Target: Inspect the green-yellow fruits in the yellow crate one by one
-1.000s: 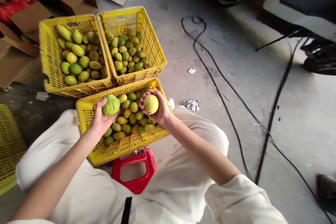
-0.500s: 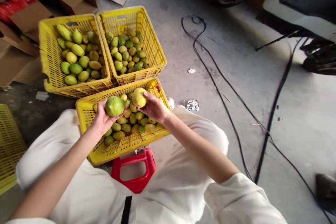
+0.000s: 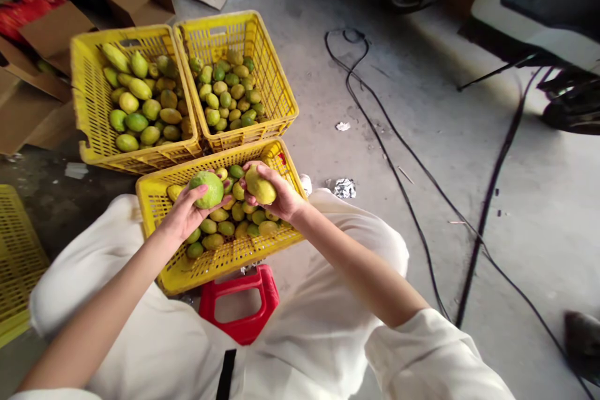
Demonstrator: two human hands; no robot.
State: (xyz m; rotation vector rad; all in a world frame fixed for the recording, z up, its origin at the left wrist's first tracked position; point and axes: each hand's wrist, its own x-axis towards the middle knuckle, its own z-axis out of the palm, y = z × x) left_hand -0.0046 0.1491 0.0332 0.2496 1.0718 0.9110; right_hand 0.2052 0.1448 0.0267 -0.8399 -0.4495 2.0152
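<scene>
A round green lemon (image 3: pixel 209 190) rests in my left hand (image 3: pixel 182 215), whose fingers are closed around its side and underside. My right hand (image 3: pixel 284 197) grips a yellow lemon (image 3: pixel 260 185), turned so its long side shows. Both hands are above the near yellow crate (image 3: pixel 187 277), a little apart from each other. Inside that crate lie loose green and yellow lemons (image 3: pixel 225 228), partly hidden by my hands.
Behind stand a left yellow crate (image 3: pixel 89 94) and a right yellow crate (image 3: pixel 276 75), both holding similar fruit. A red stool (image 3: pixel 269 300) is between my legs. Cardboard boxes (image 3: pixel 47 37) are at left; black cables (image 3: pixel 398 153) and a parked vehicle (image 3: pixel 539 6) at right.
The yellow lemon has been turned in my right hand and sits slightly lower and to the right. My left thumb has moved onto the front of the green lemon.
</scene>
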